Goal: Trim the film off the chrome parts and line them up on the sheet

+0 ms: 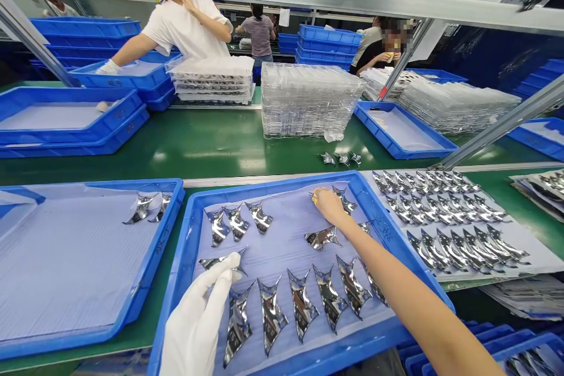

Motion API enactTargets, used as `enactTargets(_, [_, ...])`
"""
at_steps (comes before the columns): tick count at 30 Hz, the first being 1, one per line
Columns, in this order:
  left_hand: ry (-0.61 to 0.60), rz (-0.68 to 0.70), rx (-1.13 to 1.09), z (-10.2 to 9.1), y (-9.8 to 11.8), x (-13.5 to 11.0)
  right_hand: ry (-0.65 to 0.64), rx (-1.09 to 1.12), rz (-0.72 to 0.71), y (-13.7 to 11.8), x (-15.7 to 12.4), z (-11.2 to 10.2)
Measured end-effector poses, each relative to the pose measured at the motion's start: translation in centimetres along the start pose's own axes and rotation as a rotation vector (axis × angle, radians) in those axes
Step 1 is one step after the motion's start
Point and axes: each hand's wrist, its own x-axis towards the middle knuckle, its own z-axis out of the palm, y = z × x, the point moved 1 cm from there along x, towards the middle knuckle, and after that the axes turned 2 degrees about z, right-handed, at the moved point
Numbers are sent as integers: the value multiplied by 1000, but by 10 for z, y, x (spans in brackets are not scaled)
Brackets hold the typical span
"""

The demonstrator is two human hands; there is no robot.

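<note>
A blue tray (194, 229) in front of me holds several shiny chrome fin-shaped parts on a pale liner. My left hand (200, 320), in a white glove, rests at the tray's near left with its fingertips closed on one chrome part (220, 260). My bare right hand (328, 204) reaches to the tray's far side, fingers curled, with something yellow at the fingertips. It touches down among chrome parts, one (323, 238) lying just below it.
A second blue tray (170, 217) on the left holds two chrome parts (147, 207). A white sheet (524, 249) on the right carries rows of parts. Clear tray stacks (308, 100), blue bins (88, 123) and other workers (180, 26) stand beyond the green belt.
</note>
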Motion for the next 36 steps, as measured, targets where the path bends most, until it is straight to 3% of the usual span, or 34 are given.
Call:
enactTargets(3, [21, -101, 36, 5, 6, -6, 6, 214, -146, -1, -20, -11])
enactTargets(7, [-25, -174, 49, 10, 17, -10, -5, 527, -319, -18, -78, -21])
enactTargets(9, [-100, -153, 22, 14, 19, -11, -41, 691, -385, -30, -110, -22])
enactTargets(11, [-208, -132, -10, 19, 18, -12, -159, 1010, -425, -41, -138, -19])
enactTargets(13, [-299, -127, -58, 23, 13, -16, -229, 1145, -442, -50, -159, -15])
enactTargets(15, [-301, -106, -136, 26, 8, -21, -182, 1105, -440, -54, -174, -10])
enactTargets(18, [-199, -37, -237, 28, 2, -28, 8, 936, -484, -54, -189, 0])
enactTargets(23, [-124, 101, -203, 27, 2, -32, 231, 700, -767, -50, -205, 15])
enactTargets(28, [-41, 266, -119, 27, 0, -38, 440, 485, -895, -42, -211, 23])
enactTargets(33, [-47, 449, -103, 23, 0, -42, 510, 454, -935, -40, -211, 28])
enactTargets(36, [-95, 481, -81, 20, 2, -41, 437, 523, -953, -42, -212, 30])
